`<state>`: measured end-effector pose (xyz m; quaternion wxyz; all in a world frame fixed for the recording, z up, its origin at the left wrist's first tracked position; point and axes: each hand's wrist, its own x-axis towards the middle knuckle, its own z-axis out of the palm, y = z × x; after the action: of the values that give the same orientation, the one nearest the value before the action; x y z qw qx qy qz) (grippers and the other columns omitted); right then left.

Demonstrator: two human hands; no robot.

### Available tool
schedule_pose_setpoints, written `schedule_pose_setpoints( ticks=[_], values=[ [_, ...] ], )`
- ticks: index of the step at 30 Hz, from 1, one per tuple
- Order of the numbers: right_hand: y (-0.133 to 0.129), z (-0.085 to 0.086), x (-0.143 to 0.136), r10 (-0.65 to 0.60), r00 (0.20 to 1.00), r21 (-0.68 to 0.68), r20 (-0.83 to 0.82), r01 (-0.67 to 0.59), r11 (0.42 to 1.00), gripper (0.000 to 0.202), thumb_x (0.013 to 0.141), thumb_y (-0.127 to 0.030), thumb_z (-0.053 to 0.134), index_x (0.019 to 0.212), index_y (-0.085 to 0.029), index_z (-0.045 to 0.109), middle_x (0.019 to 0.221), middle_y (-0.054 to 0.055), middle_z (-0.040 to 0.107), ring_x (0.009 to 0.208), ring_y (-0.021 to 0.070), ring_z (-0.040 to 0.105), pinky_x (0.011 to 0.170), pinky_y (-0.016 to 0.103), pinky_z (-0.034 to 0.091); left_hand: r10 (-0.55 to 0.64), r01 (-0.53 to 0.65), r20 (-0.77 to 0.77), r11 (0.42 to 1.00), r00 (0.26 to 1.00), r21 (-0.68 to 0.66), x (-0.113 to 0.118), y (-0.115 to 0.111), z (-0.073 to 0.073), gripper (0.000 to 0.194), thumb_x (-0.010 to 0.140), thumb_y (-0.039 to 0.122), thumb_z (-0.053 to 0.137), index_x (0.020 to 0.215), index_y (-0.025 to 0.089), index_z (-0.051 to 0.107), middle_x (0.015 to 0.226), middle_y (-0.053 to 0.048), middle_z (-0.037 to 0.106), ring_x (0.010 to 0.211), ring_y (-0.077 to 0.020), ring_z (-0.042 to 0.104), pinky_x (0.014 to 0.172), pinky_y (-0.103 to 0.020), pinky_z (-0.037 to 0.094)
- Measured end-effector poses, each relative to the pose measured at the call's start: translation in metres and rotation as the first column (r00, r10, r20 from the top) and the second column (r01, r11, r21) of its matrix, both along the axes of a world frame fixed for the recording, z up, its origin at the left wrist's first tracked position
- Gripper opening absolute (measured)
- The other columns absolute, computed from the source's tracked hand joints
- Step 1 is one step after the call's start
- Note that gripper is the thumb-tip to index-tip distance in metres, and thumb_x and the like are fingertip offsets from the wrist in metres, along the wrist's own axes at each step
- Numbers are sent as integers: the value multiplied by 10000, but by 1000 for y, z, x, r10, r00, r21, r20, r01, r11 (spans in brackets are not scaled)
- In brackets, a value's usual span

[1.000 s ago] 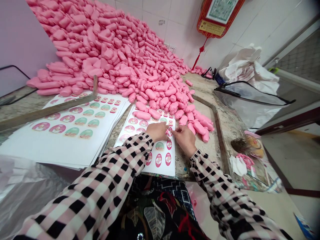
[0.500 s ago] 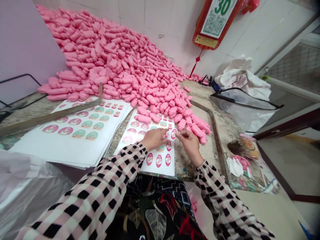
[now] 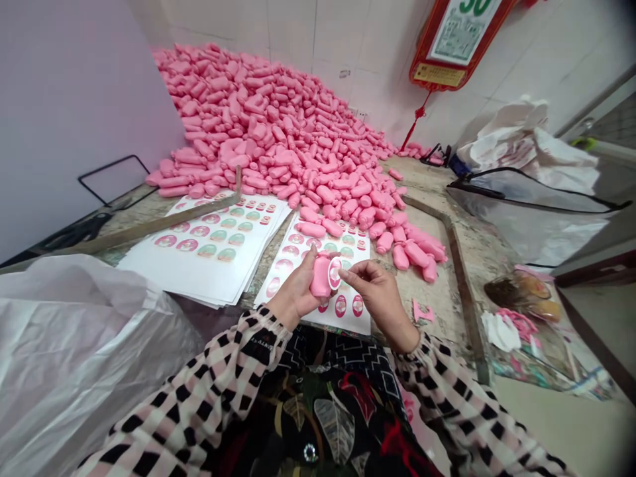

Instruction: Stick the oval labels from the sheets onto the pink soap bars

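A small pink plastic bottle rests in my left hand, whose fingers are wrapped round it. My right hand pinches an oval sticker, white-edged and pink, by its right side. The sticker is beside the bottle's right face; whether it touches the bottle I cannot tell. Under both hands lies a sheet of stickers with rows of pink and green labels. Part of the sheet is hidden by my hands and by bottles lying on its far end.
A large heap of pink bottles fills the back of the table. To the left, stacked sticker sheets lie under a wooden strip. A white plastic bag stands front left. Another strip edges the right side.
My left hand has turned palm up, and the pink bottle in it now shows. The sticker in my right hand is off the sheet and beside the bottle. The view has shifted left.
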<state>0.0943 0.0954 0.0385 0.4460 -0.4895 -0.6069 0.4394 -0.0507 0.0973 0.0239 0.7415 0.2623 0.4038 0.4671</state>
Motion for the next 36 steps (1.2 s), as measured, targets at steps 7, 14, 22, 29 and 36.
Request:
schedule_pose_setpoints(
  ticks=[7, 14, 22, 29, 36],
  values=[
    [-6, -6, -7, 38, 999, -2, 2, -38, 999, 223, 666, -370, 684, 642, -178, 572, 565, -31, 546, 520, 93, 465, 505, 221, 366, 43, -30, 298, 998, 954, -47, 2, -5, 1, 547, 809, 602, 380, 1060, 152, 563, 592, -2, 523, 452, -103, 506, 418, -217, 440],
    [-7, -4, -8, 29, 997, 12, 73, -30, 999, 236, 680, -399, 666, 644, -181, 584, 581, -23, 585, 526, 99, 501, 524, 229, 383, 52, -40, 260, 998, 964, -51, 5, -7, 2, 544, 795, 609, 406, 1054, 164, 581, 581, 1, 523, 442, -104, 507, 393, -206, 409],
    [-8, -3, -10, 41, 997, 7, 65, -42, 999, 239, 686, -407, 648, 644, -183, 576, 587, -11, 605, 530, 110, 529, 530, 233, 403, 76, -70, 260, 997, 963, -31, 5, -5, -3, 552, 787, 618, 414, 1038, 159, 591, 580, 7, 508, 450, -101, 508, 399, -201, 396],
    [-8, -3, -9, 34, 996, 2, 77, -34, 999, 227, 684, -395, 653, 644, -183, 583, 576, -22, 587, 520, 101, 504, 525, 228, 386, 64, -67, 247, 998, 967, 1, 3, -4, -8, 579, 780, 641, 391, 1075, 174, 567, 570, 9, 501, 431, -108, 492, 370, -197, 361],
    [-8, -4, -7, -9, 993, 6, 121, 8, 1000, 245, 667, -409, 668, 640, -180, 586, 560, -30, 561, 488, 91, 460, 485, 222, 350, 57, -63, 233, 998, 971, 15, 3, -5, -5, 587, 770, 658, 386, 1098, 200, 551, 560, 22, 478, 410, -105, 468, 341, -182, 310]
  ],
)
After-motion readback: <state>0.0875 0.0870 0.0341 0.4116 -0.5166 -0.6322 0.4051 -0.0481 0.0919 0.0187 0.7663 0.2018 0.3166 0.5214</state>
